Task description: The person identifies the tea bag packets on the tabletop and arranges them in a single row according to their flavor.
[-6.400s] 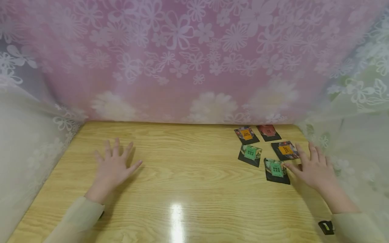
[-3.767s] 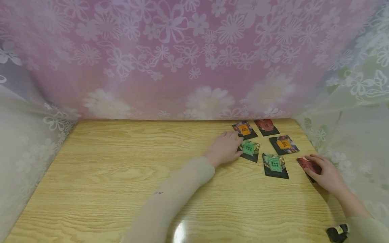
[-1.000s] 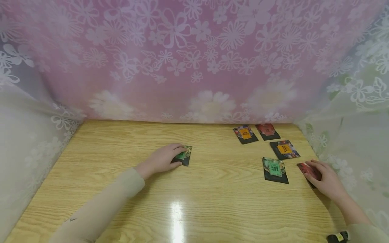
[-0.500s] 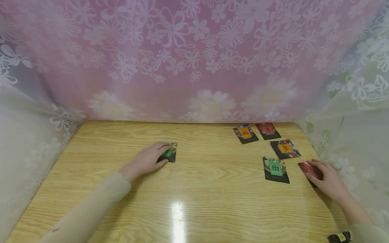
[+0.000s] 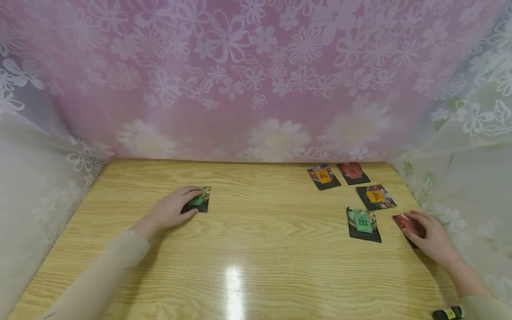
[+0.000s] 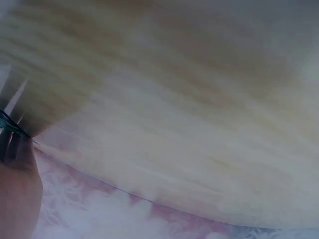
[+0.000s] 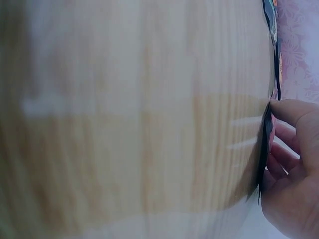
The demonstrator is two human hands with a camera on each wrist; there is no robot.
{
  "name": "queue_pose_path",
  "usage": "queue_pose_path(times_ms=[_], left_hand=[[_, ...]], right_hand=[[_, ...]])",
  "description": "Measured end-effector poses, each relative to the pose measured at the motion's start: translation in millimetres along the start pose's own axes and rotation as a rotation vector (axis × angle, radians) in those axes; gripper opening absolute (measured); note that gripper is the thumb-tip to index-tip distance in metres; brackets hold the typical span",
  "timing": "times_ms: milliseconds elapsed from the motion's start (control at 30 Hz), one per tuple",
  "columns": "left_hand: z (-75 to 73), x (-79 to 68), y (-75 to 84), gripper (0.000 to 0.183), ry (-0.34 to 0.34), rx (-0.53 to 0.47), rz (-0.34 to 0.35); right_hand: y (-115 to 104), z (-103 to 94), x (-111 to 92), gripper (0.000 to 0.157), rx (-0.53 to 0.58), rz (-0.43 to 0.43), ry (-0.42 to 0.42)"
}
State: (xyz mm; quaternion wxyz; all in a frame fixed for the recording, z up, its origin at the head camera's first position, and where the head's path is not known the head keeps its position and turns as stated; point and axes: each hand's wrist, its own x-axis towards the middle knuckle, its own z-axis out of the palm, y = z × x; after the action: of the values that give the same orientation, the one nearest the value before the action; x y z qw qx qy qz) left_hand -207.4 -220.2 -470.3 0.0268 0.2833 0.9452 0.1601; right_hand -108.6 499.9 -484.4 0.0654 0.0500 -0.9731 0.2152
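In the head view, my left hand (image 5: 170, 210) lies over a small black sachet with a green label (image 5: 203, 204) on the left half of the table. Its fingers bend over the top and the thumb is at the near edge; the left part is hidden. Far to the right, my right hand (image 5: 434, 238) holds a red sachet (image 5: 412, 226), thumb at one side and fingers curved over the other. In the right wrist view, the thumb and bent fingers of the right hand (image 7: 294, 154) meet the thin sachet edge (image 7: 264, 149). The left wrist view shows little of the left hand (image 6: 17, 194).
Between the hands lie a second green-label sachet (image 5: 363, 224), two orange-label ones, nearer (image 5: 375, 197) and farther (image 5: 324, 177), and another red sachet (image 5: 353, 173). A floral curtain (image 5: 256, 89) borders the wooden table (image 5: 260, 249). A black strap (image 5: 447, 313) hangs by the right sleeve.
My left hand reached right to the green-label sachet beside the orange one, then slid it leftward across the table. My right hand took hold of the red sachet earlier and has stayed there.
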Motion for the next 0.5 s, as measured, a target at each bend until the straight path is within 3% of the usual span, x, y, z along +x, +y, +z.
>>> queue_pose_path(times_ms=[500], left_hand=[[-14.2, -16.4, -25.6, 0.059, -0.006, 0.003, -0.038]], right_hand=[[-6.8, -0.9, -0.4, 0.046, 0.008, -0.012, 0.025]])
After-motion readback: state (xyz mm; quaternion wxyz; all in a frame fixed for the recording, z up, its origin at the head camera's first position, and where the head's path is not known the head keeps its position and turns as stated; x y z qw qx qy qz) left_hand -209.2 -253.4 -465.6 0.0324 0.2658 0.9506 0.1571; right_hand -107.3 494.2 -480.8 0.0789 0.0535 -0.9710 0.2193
